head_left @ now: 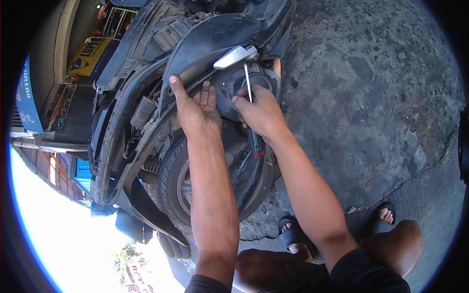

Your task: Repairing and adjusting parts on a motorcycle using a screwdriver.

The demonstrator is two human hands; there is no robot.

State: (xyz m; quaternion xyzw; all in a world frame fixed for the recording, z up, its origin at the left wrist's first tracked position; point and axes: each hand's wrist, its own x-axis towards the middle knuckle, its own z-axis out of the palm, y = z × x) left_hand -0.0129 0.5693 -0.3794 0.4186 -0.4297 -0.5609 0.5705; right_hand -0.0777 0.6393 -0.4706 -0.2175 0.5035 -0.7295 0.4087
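A partly dismantled scooter (220, 34) fills the middle. My left hand (198, 110) is palm up with fingers loosely bent and apart, against the dark body panel beside the round cover (227, 83), holding nothing visible. My right hand (256, 110) grips a screwdriver (246, 73) with a pale shaft and a black, red-ended handle; its shaft points up toward a silver oblong part (229, 57) on the scooter. The shaft's tip is too small to make out against that part. The wheel (173, 171) shows below my hands, partly hidden by my left forearm.
Stained, cracked concrete (371, 107) spreads to the right, with my sandaled feet (386, 215) at the lower right. At the upper left are a shop front with a yellow banner (88, 58) and a blue banner (27, 102). Bright daylight fills the lower left.
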